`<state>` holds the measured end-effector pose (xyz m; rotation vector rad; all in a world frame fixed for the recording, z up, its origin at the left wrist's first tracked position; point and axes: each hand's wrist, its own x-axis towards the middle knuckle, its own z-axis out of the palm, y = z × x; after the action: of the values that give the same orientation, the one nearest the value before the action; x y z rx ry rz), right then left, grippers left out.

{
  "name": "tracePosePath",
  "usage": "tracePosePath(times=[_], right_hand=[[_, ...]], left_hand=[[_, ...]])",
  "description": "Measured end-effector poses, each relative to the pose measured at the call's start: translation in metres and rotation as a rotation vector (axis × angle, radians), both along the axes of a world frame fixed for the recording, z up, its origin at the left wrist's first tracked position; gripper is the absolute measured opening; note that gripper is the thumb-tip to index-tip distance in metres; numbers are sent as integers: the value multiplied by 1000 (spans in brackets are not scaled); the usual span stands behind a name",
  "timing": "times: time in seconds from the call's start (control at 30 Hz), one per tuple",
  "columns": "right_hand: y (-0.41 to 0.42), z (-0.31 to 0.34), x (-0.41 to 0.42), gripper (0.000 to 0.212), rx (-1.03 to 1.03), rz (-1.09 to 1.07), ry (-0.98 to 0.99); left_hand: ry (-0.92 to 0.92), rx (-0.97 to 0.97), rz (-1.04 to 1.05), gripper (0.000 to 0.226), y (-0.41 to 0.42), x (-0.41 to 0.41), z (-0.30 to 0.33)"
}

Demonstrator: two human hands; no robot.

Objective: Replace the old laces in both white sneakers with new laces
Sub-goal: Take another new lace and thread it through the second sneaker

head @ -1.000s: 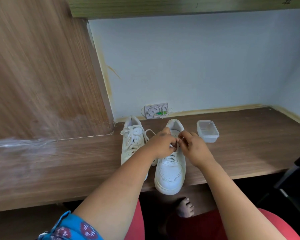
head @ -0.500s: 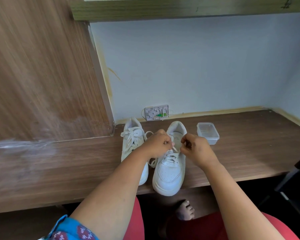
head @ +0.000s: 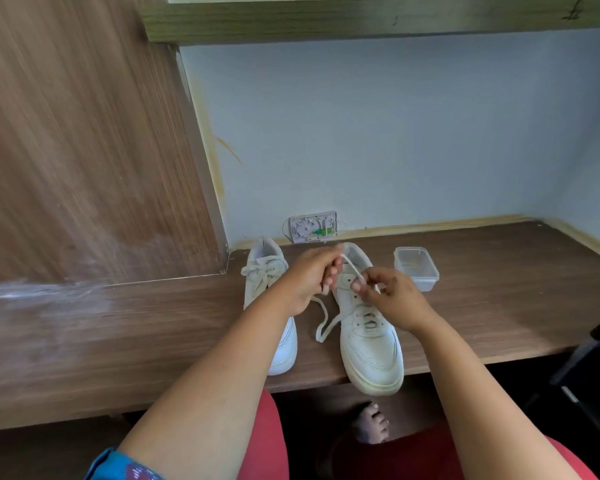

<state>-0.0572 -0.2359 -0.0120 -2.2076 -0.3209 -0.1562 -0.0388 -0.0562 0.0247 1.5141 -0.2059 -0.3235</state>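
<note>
Two white sneakers stand on the wooden desk, toes toward me. The left sneaker (head: 271, 306) has its lace tied in a bow. The right sneaker (head: 371, 344) pokes its toe over the desk edge, and its upper eyelets are unlaced. My left hand (head: 309, 278) grips the white lace (head: 324, 323) above the shoe's collar, and a loop of it hangs down between the shoes. My right hand (head: 392, 296) pinches the same lace over the tongue.
A small clear plastic container (head: 416, 268) sits right of the shoes. A white wall socket plate (head: 313, 226) lies behind them against the wall. A wooden panel rises at the left, and a dark chair part (head: 593, 368) shows at the right.
The lace has been pulled out of the upper eyelets of the right sneaker. My left hand rose toward the collar with it, and a loose loop now hangs between the shoes.
</note>
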Motion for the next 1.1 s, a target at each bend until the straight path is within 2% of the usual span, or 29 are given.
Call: tracePosePath(times=[0.07, 0.13, 0.17, 0.2, 0.27, 0.33, 0.4, 0.43, 0.5, 0.57, 0.6, 0.67, 0.73, 0.8, 0.83, 0.9, 1.0, 1.07, 1.1], right_hand=[[-8, 4, 1, 17, 97, -258, 31], [-15, 3, 2, 9, 141, -459, 67], [-14, 4, 1, 9, 151, -467, 58], [-11, 6, -1, 19, 137, -411, 17], [1, 8, -4, 38, 70, -205, -108], [13, 9, -6, 30, -9, -72, -219], [13, 9, -3, 15, -83, -103, -340], [7, 8, -1, 16, -87, -179, -365], [-14, 6, 4, 19, -101, -412, -262], [-38, 8, 5, 22, -323, -632, -69], [-44, 8, 4, 25, -430, -656, -13], [-38, 12, -1, 36, -437, -495, -31], [-19, 17, -4, 46, -332, -198, -100], [0, 20, -10, 25, -210, 42, -146], [4, 18, -9, 22, -176, 68, -176], [0, 17, -6, 27, -135, -60, -167], [-25, 15, 1, 20, -172, -402, -44], [-43, 13, 2, 23, -246, -455, -2], [-45, 14, 1, 27, -266, -392, -10]], left_hand=[[59, -198, 89, 32, 3, 2, 8], [50, -240, 177, 29, 6, 4, 12], [4, -151, 198, 28, 6, 4, 11], [-37, -33, 180, 27, 5, 2, 8], [-69, 133, 74, 26, -2, -3, 1], [-75, 151, 11, 26, -11, -7, -2], [-80, 102, 32, 26, -15, -7, 1], [-78, 73, 48, 27, -14, -6, 3], [-77, 61, 61, 28, -8, -3, 4], [-88, 123, 44, 27, -1, -2, 1], [-94, 167, 30, 27, 0, -2, -1], [-111, 270, -7, 26, -2, -4, -3], [-139, 362, -35, 26, -9, -6, -4], [-167, 378, -47, 28, -16, -8, -5], [-174, 366, -41, 29, -17, -8, -5], [-181, 345, -14, 30, -14, -8, -3], [-176, 320, 13, 29, -4, -4, -3], [-177, 336, 11, 29, 0, -2, -5], [-181, 359, 10, 29, 0, -1, -6]])
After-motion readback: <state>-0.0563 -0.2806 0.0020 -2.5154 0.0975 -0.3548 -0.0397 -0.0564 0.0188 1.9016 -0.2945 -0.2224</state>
